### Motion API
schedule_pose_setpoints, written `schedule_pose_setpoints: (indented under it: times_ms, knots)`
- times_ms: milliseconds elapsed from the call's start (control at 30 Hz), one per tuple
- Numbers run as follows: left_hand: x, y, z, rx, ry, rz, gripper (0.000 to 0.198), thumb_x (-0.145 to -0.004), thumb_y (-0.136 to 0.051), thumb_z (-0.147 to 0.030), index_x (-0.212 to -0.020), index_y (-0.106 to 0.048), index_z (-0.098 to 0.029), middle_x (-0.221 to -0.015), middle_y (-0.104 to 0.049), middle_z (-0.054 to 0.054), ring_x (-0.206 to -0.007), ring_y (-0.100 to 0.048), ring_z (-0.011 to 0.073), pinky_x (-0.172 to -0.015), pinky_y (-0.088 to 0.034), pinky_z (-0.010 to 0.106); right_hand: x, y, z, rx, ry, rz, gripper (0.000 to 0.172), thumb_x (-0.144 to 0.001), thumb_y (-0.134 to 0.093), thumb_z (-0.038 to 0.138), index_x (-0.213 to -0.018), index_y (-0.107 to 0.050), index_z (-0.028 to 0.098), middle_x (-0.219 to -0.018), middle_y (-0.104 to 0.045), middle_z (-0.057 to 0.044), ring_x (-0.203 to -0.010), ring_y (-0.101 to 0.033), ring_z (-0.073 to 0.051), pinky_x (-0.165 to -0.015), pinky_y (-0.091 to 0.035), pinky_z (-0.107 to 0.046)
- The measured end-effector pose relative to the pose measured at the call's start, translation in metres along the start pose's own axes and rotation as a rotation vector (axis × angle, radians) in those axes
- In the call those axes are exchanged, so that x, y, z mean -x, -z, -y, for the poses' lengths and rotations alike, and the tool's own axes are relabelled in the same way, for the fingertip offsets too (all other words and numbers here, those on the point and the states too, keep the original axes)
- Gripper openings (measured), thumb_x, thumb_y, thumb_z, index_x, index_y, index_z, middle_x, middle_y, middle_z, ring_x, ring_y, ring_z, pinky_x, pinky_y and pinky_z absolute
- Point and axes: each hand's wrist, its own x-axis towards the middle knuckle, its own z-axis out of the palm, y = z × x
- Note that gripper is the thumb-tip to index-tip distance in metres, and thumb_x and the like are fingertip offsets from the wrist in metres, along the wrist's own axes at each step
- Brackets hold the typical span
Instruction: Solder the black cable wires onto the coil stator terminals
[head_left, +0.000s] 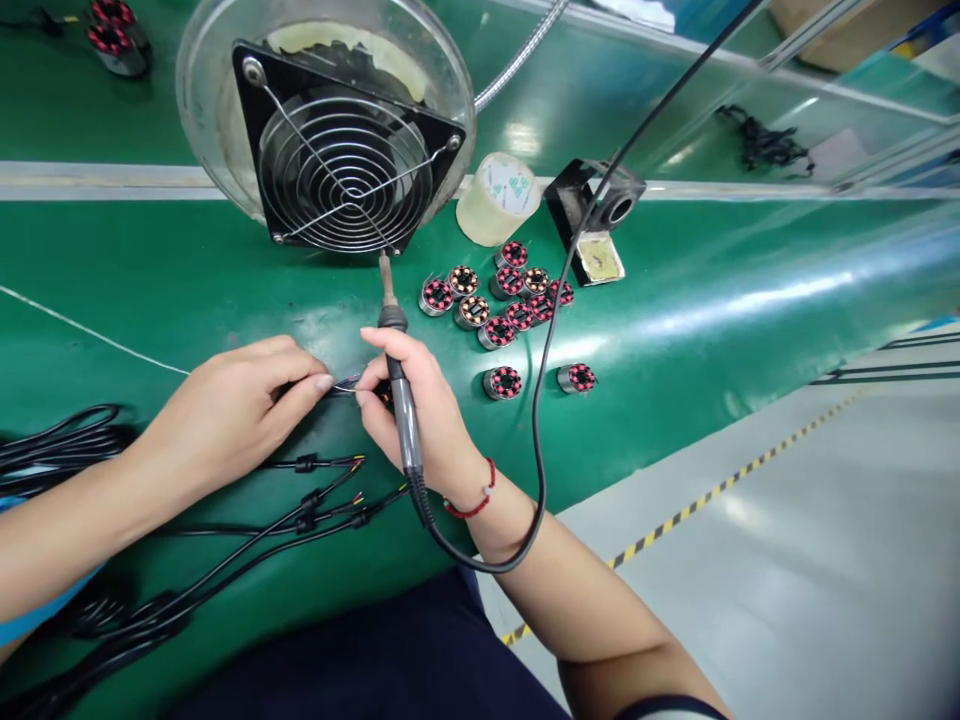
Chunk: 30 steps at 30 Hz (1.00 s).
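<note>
My right hand (439,415) is closed around a soldering iron (406,415), its tip pointing away toward the fan. Thumb and forefinger of that hand also come together near the end of some thin wires (346,384). My left hand (232,405) pinches those wires from the other side, thumb against forefinger. A small wound motor stator (385,393) shows partly behind the right fingers; most of it is hidden. A thin pale strand (90,328), like solder wire, runs across the bench from the left to my left hand.
A fan with a wire guard (351,190) stands ahead. Several stators (497,332) sit right of the iron, before a tape roll (498,200) and an iron stand (600,255). Black cables (307,515) with bared ends lie near me. The iron's cord (538,440) loops over my right forearm.
</note>
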Motion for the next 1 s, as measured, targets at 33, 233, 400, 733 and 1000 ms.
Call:
schedule_pose_setpoints:
  times_ms: [33,233,400,733,1000]
  knots:
    - [0.000,-0.001,0.000,-0.009,-0.022,-0.004,0.042,-0.095,-0.041,-0.053,-0.088,-0.072,-0.026,-0.088,-0.070,0.006,-0.083,-0.063,0.0260,-0.080,-0.050,0.041,0.000,0.000,0.000,0.008,-0.001,0.006,0.044,-0.091,-0.052,0.015,-0.132,-0.052,0.028,-0.086,-0.070,0.003,-0.091,-0.069,-0.019,-0.095,-0.055,-0.038]
    - [0.004,-0.008,0.001,-0.036,-0.192,-0.028,0.031,-0.096,-0.047,-0.045,-0.104,-0.066,-0.022,-0.108,-0.069,0.010,-0.101,-0.065,0.0285,-0.087,-0.054,0.041,0.000,-0.001,-0.003,-0.130,-0.016,0.011,0.045,-0.091,-0.052,0.014,-0.133,-0.050,0.028,-0.086,-0.068,0.004,-0.087,-0.069,-0.017,-0.093,-0.056,-0.038]
    - [0.004,-0.010,-0.003,-0.073,-0.286,-0.086,0.031,-0.101,-0.041,-0.034,-0.094,-0.068,-0.021,-0.094,-0.069,0.006,-0.087,-0.066,0.0210,-0.078,-0.052,0.033,0.001,-0.004,-0.008,-0.246,-0.029,-0.011,0.046,-0.091,-0.055,0.014,-0.134,-0.047,0.029,-0.084,-0.067,0.005,-0.081,-0.067,-0.015,-0.088,-0.056,-0.035]
    - [-0.002,-0.009,-0.003,0.076,-0.171,-0.101,0.024,-0.094,-0.050,-0.031,-0.084,-0.069,-0.021,-0.087,-0.069,0.002,-0.078,-0.064,0.0161,-0.073,-0.047,0.029,0.001,0.001,-0.014,-0.116,0.056,0.015,0.048,-0.093,-0.056,0.015,-0.139,-0.049,0.027,-0.098,-0.075,0.000,-0.106,-0.066,-0.020,-0.105,-0.053,-0.042]
    - [-0.005,-0.010,-0.002,0.128,-0.052,-0.066,0.023,-0.088,-0.052,-0.035,-0.080,-0.070,-0.023,-0.085,-0.070,0.002,-0.078,-0.063,0.0184,-0.070,-0.045,0.031,-0.004,-0.008,-0.014,-0.125,-0.001,-0.013,0.043,-0.095,-0.051,0.014,-0.136,-0.048,0.024,-0.090,-0.073,0.002,-0.089,-0.068,-0.017,-0.100,-0.056,-0.039]
